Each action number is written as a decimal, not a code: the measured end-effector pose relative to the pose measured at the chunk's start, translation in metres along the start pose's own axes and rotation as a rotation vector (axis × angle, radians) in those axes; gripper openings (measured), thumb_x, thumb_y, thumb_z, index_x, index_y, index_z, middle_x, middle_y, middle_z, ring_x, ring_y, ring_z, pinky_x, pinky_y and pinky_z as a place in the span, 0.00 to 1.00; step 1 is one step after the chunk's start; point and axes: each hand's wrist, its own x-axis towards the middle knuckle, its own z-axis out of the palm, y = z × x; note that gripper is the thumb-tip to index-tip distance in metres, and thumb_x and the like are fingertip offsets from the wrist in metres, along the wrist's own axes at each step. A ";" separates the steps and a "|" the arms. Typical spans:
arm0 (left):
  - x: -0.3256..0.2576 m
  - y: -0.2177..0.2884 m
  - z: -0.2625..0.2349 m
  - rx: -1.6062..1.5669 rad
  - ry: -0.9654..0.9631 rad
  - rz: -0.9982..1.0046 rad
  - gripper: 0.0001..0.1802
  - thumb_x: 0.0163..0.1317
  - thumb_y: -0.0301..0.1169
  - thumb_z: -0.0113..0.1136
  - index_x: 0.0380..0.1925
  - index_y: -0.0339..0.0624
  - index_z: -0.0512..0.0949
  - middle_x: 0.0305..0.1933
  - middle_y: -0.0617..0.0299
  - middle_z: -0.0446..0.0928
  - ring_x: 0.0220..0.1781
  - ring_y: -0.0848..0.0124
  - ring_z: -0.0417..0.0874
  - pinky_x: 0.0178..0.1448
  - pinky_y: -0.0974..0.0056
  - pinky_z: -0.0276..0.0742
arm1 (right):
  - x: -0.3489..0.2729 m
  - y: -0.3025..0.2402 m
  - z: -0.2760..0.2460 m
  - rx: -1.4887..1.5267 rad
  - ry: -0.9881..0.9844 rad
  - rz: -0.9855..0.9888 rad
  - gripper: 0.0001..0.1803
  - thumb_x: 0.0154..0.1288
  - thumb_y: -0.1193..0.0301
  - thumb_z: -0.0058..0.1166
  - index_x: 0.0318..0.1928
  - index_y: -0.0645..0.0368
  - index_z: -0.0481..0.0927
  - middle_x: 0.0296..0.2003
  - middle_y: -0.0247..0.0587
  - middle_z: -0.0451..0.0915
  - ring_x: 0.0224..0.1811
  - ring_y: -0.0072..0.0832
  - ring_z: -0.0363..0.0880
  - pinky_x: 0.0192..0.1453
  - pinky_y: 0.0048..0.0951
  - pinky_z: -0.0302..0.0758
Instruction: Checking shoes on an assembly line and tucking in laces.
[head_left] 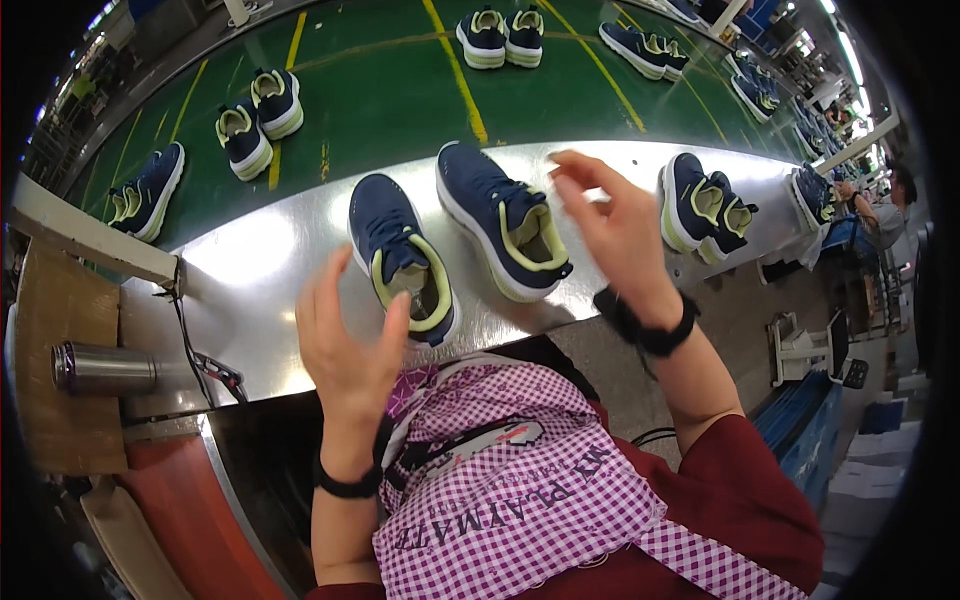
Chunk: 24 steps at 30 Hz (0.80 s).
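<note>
Two navy sneakers with pale green lining and white soles stand on a shiny metal ledge in front of me. The left sneaker (395, 240) points away from me, its heel near the ledge's front edge. Beside it, the right sneaker (495, 215) is angled, its heel towards the right. My left hand (350, 335) hovers next to the left sneaker's heel, thumb and fingers spread, slightly blurred. To the right of the other sneaker, my right hand (612, 215) is raised with fingers apart and nothing in it. Black bands circle both my wrists.
Beyond the metal ledge (270, 260) runs a green belt (370, 80) with yellow lines, carrying several sneaker pairs. Another pair (700, 210) stands on the ledge to the right. At left are a steel flask (105, 368) and a white post (95, 230). A co-worker (885, 215) sits far right.
</note>
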 end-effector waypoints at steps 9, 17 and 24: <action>-0.007 -0.014 0.038 -0.430 -0.135 -0.410 0.43 0.57 0.19 0.61 0.71 0.33 0.51 0.66 0.41 0.66 0.69 0.54 0.69 0.62 0.57 0.76 | -0.033 -0.013 0.080 0.090 -0.673 0.284 0.40 0.55 0.73 0.54 0.68 0.74 0.56 0.40 0.72 0.78 0.46 0.59 0.79 0.51 0.45 0.74; -0.042 0.003 0.033 -0.175 0.004 -0.045 0.44 0.55 0.18 0.60 0.71 0.29 0.50 0.67 0.36 0.63 0.68 0.46 0.69 0.65 0.53 0.75 | -0.040 -0.023 0.083 0.068 -0.483 0.000 0.37 0.53 0.78 0.55 0.66 0.66 0.60 0.35 0.67 0.80 0.41 0.57 0.82 0.44 0.46 0.77; -0.045 -0.015 0.035 -0.732 -0.013 -0.290 0.49 0.53 0.11 0.53 0.73 0.37 0.41 0.72 0.41 0.55 0.75 0.50 0.60 0.69 0.57 0.71 | -0.045 -0.011 0.092 -0.030 -0.461 -0.079 0.40 0.50 0.78 0.58 0.64 0.78 0.58 0.38 0.64 0.79 0.38 0.54 0.82 0.41 0.42 0.78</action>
